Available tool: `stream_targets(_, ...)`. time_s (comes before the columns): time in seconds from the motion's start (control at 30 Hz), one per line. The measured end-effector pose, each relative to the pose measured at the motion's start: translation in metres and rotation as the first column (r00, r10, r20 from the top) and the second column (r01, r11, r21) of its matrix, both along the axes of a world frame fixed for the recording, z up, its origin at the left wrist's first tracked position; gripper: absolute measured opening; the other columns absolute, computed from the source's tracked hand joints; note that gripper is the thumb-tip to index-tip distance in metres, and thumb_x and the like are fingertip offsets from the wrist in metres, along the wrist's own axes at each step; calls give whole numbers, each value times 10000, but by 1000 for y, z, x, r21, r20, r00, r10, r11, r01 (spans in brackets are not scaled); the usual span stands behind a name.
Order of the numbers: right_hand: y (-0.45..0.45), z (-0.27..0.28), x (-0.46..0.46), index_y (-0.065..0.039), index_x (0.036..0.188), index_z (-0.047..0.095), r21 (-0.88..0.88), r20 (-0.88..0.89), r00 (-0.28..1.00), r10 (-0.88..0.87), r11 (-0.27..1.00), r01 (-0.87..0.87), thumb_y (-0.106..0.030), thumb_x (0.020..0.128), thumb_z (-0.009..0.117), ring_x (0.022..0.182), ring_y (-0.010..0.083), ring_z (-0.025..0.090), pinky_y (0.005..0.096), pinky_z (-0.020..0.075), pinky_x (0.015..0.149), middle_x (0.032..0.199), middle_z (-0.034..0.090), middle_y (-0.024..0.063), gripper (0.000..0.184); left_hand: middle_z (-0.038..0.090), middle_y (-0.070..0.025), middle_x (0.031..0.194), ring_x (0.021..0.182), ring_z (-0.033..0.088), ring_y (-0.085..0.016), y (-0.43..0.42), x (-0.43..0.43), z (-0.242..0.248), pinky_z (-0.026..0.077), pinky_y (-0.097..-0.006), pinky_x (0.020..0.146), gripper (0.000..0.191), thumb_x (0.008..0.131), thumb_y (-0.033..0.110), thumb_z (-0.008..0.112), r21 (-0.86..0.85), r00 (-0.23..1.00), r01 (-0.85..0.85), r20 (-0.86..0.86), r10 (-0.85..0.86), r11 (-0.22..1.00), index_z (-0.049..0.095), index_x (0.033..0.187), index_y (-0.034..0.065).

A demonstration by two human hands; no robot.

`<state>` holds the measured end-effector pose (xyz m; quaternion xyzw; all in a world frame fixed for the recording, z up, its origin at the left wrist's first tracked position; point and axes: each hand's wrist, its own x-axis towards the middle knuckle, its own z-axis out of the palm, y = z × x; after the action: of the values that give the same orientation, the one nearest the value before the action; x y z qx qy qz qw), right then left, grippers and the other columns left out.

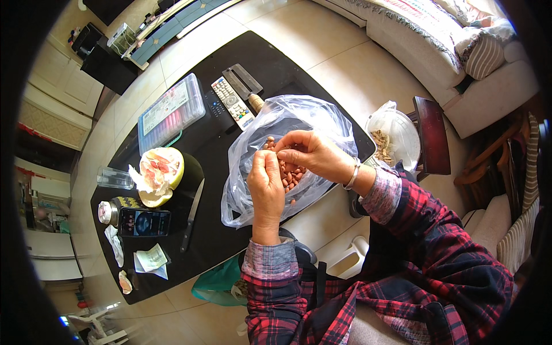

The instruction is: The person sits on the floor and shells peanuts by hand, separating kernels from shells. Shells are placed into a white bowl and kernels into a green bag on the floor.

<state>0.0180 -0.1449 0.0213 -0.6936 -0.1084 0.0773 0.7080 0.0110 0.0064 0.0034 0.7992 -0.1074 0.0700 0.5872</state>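
Observation:
Over an open clear plastic bag (330, 113), my left hand (266, 181) and my right hand (317, 155) meet at the fingertips. Between them they pinch a peanut (276, 152), mostly hidden by the fingers, so its state cannot be made out. Below my hands, a heap of reddish-brown shelled peanuts (292, 177) lies in the bag, partly covered by my fingers and palm. The bag is spread on a dark tabletop (233, 233), its crumpled rim standing up around the peanuts.
Right of the table stands a lined bin (405, 133) holding peanut shells (381, 144), beside a dark wooden stool (431, 136). On the table are remote controls (233, 103), a plastic case (172, 114), a cut pomelo (161, 168), a glass (115, 177), a knife (192, 215) and a phone (144, 222).

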Motion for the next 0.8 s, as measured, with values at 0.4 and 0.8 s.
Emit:
stream_targets(0.4,0,6,-2,3,980,644,25,95,995,26,999,-29,-137,918,612,827,82,603,242,501,759,884,658,42,156,502,40,760,652,441,-38,9,1,7,370,-197,567,244,1023,241,427,-317,933,23,-333,-134,948,541,928,48)
stream_targets(0.8,-4,4,0,-96,962,657,-300,526,851,-15,932,202,-105,859,654,832,238,633,313,519,734,905,591,68,103,472,68,734,611,393,0,13,5,9,318,-156,532,223,993,221,513,-192,986,112,-102,-133,975,602,1057,27)
